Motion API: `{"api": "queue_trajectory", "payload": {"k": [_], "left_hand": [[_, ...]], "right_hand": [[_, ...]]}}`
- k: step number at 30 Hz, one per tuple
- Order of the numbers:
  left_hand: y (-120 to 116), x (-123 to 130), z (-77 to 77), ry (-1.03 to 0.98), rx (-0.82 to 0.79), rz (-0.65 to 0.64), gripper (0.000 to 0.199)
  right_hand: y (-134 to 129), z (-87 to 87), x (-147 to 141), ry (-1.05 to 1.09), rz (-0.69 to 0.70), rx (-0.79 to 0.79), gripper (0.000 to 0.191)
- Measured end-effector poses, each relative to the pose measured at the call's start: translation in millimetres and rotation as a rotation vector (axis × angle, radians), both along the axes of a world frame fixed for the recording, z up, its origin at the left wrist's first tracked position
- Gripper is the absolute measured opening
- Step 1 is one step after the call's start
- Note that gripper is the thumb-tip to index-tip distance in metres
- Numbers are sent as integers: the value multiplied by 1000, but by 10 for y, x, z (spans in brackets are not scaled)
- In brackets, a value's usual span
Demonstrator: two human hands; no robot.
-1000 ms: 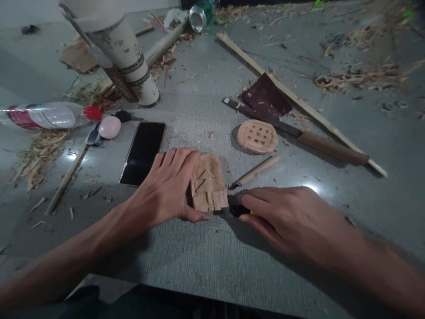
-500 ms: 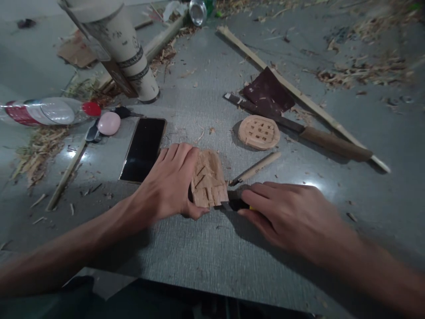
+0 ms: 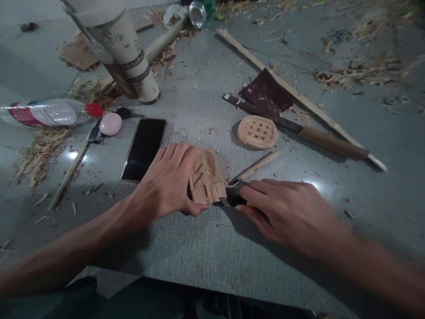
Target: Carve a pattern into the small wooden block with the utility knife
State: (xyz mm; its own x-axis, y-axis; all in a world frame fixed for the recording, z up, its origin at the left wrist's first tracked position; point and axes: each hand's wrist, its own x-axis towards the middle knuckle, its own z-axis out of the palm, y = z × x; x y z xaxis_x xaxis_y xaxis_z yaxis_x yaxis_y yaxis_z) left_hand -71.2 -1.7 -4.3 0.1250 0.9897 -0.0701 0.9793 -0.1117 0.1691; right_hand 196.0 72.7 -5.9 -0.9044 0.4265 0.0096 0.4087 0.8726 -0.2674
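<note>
A lone head-worn camera looks forward and down from close above the tabletop (image 3: 189,252), taking in dark clothing (image 3: 149,299) at the lower edge, left fingers (image 3: 170,152) and right fingers (image 3: 255,192) mid-frame, and a can (image 3: 198,14) at the top.

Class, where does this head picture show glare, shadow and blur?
Head view: glare whitens the table near the right hand; head view: dark shadow below that hand; head view: right forearm smeared, wood shavings at upper right soft.
</note>
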Motion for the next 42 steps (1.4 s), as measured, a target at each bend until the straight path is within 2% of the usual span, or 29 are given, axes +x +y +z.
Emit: {"api": "queue_trajectory", "payload": {"k": [9,14,23,28,32,38,42], "left_hand": [[27,-60,30,-6,-31,-27,109],[29,-59,26,3,-33,-28,108],[31,29,49,-29,-51,-73,99],[-10,115,65,-25,-27,-61,95],[12,101,51,-39,-20,-43,98],[25,91,49,-77,-33,-24,98],[25,107,45,-78,-33,-30,94]], "right_hand": [[49,37,31,-3,44,-19,32],[70,38,50,12,54,-28,33],[109,-11,5,8,47,54,28],[224,6,-26,-7,103,4,29],[223,37,42,7,144,-54,31],[196,65,100,-34,132,-100,32],[185,44,101,-31,102,-69,32]]}}
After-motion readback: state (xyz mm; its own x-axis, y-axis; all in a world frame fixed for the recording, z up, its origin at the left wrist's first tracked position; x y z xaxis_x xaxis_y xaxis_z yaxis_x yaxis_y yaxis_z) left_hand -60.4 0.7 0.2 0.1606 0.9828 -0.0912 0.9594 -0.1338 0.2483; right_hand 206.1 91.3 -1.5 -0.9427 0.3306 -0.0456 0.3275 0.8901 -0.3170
